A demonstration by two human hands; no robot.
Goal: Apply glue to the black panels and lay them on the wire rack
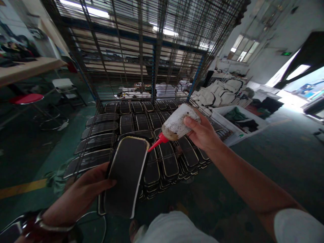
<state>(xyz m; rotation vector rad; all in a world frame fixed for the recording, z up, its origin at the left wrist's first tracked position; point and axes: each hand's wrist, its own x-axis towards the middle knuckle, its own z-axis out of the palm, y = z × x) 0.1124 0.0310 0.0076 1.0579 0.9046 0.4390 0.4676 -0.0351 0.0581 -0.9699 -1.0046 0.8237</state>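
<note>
In the head view, the left hand is clamped on the left edge of a flat, dark panel with rounded upper corners and a pale rim, held tilted in front of the body. The right hand grips a white, brown-stained plastic bottle; its tapered red nozzle meets the panel's upper right rim. Behind, similar panels lie stacked below a thin-wired metal rack.

Held panel & bottle block ctr.; wire rack bounds fwd. reach; floor R. of stacked panels affords passage, up to white bin.
</note>
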